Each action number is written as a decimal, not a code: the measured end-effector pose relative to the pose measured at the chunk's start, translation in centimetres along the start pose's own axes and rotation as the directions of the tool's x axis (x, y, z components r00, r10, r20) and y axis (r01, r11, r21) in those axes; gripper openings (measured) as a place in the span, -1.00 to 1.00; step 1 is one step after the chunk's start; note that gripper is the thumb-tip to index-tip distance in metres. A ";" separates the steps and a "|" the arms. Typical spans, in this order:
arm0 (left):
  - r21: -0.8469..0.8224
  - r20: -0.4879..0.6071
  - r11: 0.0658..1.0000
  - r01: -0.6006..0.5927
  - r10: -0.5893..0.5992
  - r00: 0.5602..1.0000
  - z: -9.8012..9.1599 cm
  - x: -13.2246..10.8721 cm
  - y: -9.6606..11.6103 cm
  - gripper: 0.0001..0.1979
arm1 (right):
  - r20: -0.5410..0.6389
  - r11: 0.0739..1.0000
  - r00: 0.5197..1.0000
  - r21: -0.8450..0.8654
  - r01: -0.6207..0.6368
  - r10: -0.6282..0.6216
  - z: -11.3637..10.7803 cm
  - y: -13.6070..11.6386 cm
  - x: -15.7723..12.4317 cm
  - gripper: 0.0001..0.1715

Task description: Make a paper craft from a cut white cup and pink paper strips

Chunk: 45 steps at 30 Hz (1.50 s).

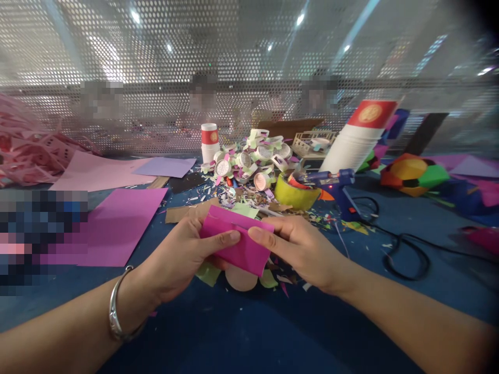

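Observation:
A folded piece of magenta paper (238, 244) is held between both hands above the blue table. My left hand (183, 257) grips its left end, thumb lying across the front. My right hand (300, 249) pinches the right end, thumb pointing left along the fold. A silver bracelet (117, 306) circles my left wrist. Under the paper lie a pale round disc (240, 279) and green paper scraps (208, 272).
A blue glue gun (337, 184) with a black cord (405, 249) stands right of a yellow tape roll (296, 195). Decorated paper cups (249, 158) pile behind. A magenta sheet (117, 223) lies left. Stacked white cups (356, 137) and a colourful paper ball (413, 174) sit at right.

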<state>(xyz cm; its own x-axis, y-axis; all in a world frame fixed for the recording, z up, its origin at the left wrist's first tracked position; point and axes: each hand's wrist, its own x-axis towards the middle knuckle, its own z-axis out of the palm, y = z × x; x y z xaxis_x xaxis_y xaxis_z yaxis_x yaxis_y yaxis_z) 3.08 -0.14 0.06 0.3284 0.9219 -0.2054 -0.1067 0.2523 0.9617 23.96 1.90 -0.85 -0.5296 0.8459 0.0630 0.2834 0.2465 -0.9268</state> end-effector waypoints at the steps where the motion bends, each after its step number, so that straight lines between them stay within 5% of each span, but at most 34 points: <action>1: -0.001 0.000 1.000 -0.010 0.010 1.000 -0.1 0.0 0.0 -0.79 | -0.005 1.000 1.000 0.008 -0.006 0.006 0.0 -0.1 0.0 -0.51; 45: 0.013 0.040 1.000 0.019 -0.020 0.999 0.0 0.2 -0.4 -0.78 | -0.014 0.999 1.000 -0.037 0.026 -0.027 0.1 -0.2 0.0 -0.49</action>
<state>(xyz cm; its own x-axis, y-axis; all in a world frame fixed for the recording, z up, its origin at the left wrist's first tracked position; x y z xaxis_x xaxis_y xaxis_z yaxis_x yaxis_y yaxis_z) 3.16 -0.05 -0.40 0.3677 0.9043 -0.2170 -0.0879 0.2661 0.9599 23.78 1.81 -0.70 -0.5254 0.8457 0.0929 0.2988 0.2856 -0.9106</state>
